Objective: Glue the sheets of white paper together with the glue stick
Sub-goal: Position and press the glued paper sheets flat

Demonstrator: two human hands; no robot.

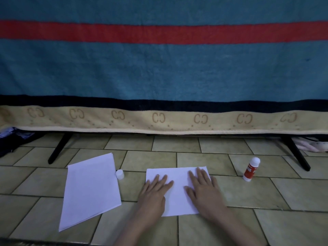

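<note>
Both hands are lying flat on the sheet [179, 190], which is resting on the tiled floor [230, 228]. The left hand [154, 194] is pressing the sheet's left part with fingers straight and slightly spread, gripping nothing. The right hand [204, 190] is pressing the sheet's right part, fingers likewise extended and palm down, holding nothing. To the sheet's left, a stack [90, 190] of white paper is lying at an angle, apart from it. A white cap [120, 174] is standing between the stack and the sheet, just beside the stack's right edge. The glue stick [251, 169] is standing upright, uncapped, well to the sheet's right. A blue towel [159, 68] with a red stripe is hanging behind the sheet.
</note>
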